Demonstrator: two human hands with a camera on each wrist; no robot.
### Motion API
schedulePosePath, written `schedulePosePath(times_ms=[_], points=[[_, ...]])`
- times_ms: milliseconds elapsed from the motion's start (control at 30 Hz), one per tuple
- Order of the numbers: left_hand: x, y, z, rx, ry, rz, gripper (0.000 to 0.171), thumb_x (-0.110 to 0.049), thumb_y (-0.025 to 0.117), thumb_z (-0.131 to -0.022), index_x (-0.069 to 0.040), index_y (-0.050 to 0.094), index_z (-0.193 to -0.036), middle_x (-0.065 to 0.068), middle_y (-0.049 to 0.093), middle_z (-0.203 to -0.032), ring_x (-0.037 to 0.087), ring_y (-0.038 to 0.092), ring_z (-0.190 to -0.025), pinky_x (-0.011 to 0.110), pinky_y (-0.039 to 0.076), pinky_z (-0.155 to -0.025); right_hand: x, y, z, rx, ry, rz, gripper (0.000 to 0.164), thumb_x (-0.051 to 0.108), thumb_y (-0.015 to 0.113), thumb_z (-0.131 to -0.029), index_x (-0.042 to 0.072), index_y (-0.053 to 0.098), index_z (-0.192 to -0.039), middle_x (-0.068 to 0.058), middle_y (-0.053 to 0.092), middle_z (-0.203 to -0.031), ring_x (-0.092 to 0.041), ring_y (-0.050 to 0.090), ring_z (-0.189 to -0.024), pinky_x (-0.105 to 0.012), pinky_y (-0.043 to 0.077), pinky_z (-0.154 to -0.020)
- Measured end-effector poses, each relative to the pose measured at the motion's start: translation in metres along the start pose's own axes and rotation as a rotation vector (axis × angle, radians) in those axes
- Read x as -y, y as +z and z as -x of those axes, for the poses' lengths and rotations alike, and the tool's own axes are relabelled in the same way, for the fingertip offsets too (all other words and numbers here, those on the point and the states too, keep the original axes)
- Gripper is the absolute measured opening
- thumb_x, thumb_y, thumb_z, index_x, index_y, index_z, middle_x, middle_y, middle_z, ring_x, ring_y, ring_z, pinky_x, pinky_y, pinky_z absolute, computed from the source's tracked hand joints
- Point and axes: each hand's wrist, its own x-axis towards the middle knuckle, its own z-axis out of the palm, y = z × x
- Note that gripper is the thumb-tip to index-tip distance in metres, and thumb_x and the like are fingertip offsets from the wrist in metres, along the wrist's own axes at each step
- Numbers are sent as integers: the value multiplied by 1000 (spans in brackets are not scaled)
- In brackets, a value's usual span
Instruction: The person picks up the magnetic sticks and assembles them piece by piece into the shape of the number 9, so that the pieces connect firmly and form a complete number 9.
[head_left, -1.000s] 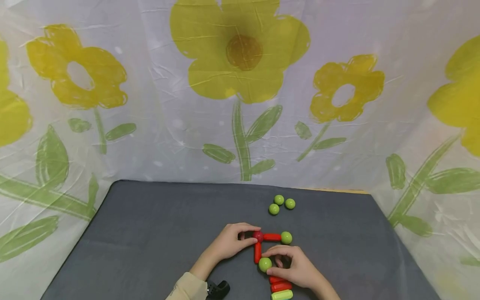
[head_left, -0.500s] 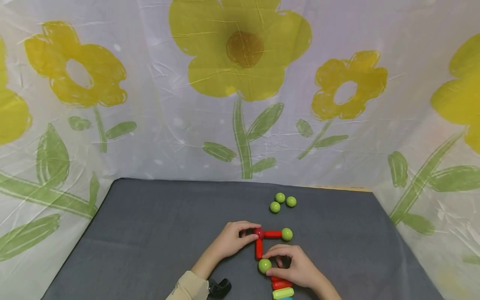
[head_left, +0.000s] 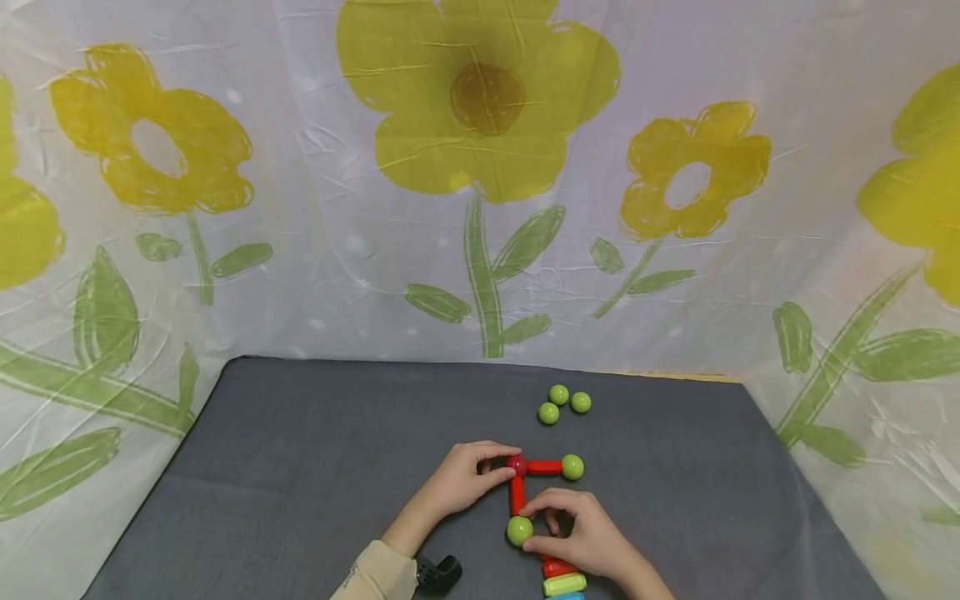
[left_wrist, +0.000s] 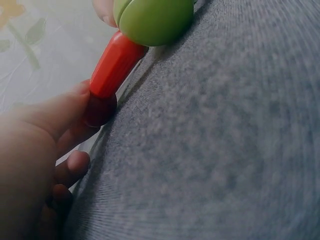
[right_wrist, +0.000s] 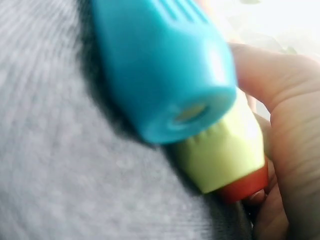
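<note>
My left hand (head_left: 467, 482) pinches a dark red ball (head_left: 517, 465) between thumb and fingers. From that ball one red rod (head_left: 544, 467) runs right to a green ball (head_left: 572, 467), and a second red rod (head_left: 517, 495) points toward me. At the near end of the second rod is another green ball (head_left: 520, 531), which my right hand (head_left: 573, 533) grips with thumb and index finger. In the left wrist view, the red rod (left_wrist: 114, 65) joins the dark ball at my fingertips to the green ball (left_wrist: 157, 20).
Three loose green balls (head_left: 558, 395) lie farther back on the dark grey table (head_left: 337, 433). Below my right hand, red, yellow-green (head_left: 565, 585) and blue (right_wrist: 165, 70) rods lie in a row. A black strap-like object (head_left: 439, 575) is at my left wrist.
My right hand has moved slightly left with the green ball, which now sits in line with the near end of the second red rod. My left hand keeps its hold on the dark red ball.
</note>
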Motion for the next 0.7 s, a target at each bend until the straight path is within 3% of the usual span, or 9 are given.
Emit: schedulePosePath(times_ms=[133,333,433,500,567,633,700], points=[[-1,0,0,1,-7,-7,33,-29,75,-101,-20,77,-133,-6,74,-111,3,50,-64,22,43,-58,0,1,0,-10,33,19,29,25,89,-88,22,77,-114,0,74,-91,-15,56,-65,-23,50,-59],[-4,-2,1,37,-18,-35,36,-34,67,-106,-21,72,-140,-4,63,-80,6,49,-63,24,42,-59,-1,2,0,-29,72,52,29,30,90,-87,25,77,-113,-1,72,-85,-2,53,-66,-21,48,-58],[-6,-6,4,89,-17,-71,42,-41,56,-111,-26,65,-149,-2,66,-88,7,51,-73,26,43,-67,-1,3,0,-33,79,52,29,30,89,-88,25,77,-114,0,73,-88,0,53,-67,-23,50,-59],[-7,-9,7,136,-5,-93,49,-47,56,-110,-26,58,-155,-1,72,-112,9,53,-84,30,44,-75,-1,3,0,-35,79,53,29,29,88,-89,25,77,-115,2,75,-93,0,54,-67,-24,51,-60],[-7,-11,10,183,13,-122,63,-53,63,-105,-28,50,-161,-2,67,-139,11,57,-102,37,48,-88,-2,3,0,-37,77,54,28,29,87,-90,25,77,-115,3,76,-97,0,54,-67,-25,52,-61],[-7,-12,11,225,30,-146,83,-60,74,-95,-28,42,-165,-3,57,-154,16,58,-118,46,48,-100,-2,3,0,-39,70,56,27,29,86,-91,24,77,-115,2,76,-97,-1,54,-67,-25,53,-61],[-7,-12,12,253,47,-169,99,-63,82,-85,-29,37,-167,-6,46,-165,20,52,-138,57,41,-114,-2,2,0,-40,65,58,26,29,85,-92,24,77,-116,1,75,-96,-1,54,-67,-25,52,-61]])
